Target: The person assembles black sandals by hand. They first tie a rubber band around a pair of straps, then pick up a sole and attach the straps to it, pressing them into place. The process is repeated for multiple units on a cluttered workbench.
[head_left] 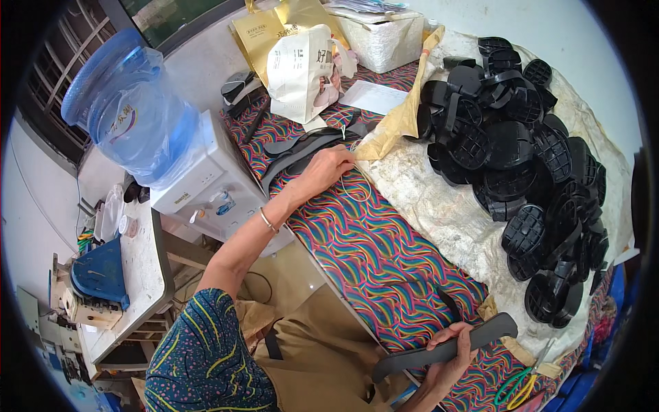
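Stretched forward, my left hand (328, 170) has its fingers closed at a thin white string (366, 196), which loops out beside the fingertips over the patterned cloth. Several long, dark curved strips (292, 152) lie bundled just beyond this hand. Low at the right, my right hand (449, 353) grips a long dark grey curved strip (489, 331), thumb and fingers wrapped around its middle. Green- and yellow-handled scissors (519, 388) lie to the right of that hand. A small black strip (449, 302) rests on the cloth beyond it.
A heap of black shoe soles (509, 145) with straps covers a soiled white sheet (439, 220) on the right. Paper bags (296, 75) and a white foam box (384, 40) stand at the back. A water dispenser (206, 196) borders the table's left side.
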The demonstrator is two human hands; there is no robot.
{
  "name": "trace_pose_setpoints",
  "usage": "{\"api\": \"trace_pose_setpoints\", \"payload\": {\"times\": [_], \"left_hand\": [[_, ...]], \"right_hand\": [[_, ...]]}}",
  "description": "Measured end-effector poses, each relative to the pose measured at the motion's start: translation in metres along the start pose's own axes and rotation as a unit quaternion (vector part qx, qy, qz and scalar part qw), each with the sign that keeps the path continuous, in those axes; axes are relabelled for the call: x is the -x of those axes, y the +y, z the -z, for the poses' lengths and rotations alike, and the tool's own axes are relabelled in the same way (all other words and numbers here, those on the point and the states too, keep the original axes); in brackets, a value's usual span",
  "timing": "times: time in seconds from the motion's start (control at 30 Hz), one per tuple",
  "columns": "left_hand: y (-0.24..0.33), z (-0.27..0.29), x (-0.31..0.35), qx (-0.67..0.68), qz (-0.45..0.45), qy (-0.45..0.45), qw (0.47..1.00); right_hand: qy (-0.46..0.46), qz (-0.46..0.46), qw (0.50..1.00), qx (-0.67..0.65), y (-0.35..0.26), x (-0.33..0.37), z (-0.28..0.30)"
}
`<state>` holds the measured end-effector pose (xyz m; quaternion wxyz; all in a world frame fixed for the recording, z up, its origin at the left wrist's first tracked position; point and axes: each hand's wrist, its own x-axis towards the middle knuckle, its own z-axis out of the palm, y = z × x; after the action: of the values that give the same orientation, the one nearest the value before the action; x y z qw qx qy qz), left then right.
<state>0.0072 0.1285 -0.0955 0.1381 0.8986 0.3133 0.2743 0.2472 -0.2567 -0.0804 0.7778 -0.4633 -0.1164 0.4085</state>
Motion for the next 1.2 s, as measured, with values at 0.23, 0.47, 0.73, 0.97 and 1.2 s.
{"api": "trace_pose_setpoints", "payload": {"times": [0.23, 0.47, 0.73, 0.97, 1.2], "left_hand": [[-0.008, 0.003, 0.002, -0.109, -0.034, -0.065, 0.991], [0.005, 0.074, -0.056, 0.222, 0.163, 0.049, 0.96], [0.019, 0.057, -0.086, -0.177, -0.017, 0.285, 0.942], [0.203, -0.043, 0.016, 0.165, -0.175, -0.089, 0.966], [0.206, -0.053, 0.038, 0.123, -0.144, -0.196, 0.962]], "right_hand": [[-0.008, 0.002, 1.0, 0.005, 0.001, -0.001, 0.0], [0.0, 0.006, 1.0, 0.024, 0.001, -0.003, -0.002], [-0.122, 0.008, 0.991, -0.053, 0.001, 0.007, 0.013], [-0.185, 0.045, 0.975, -0.112, 0.002, 0.005, 0.024], [-0.168, 0.027, 0.975, -0.141, 0.0, 0.01, 0.021]]}}
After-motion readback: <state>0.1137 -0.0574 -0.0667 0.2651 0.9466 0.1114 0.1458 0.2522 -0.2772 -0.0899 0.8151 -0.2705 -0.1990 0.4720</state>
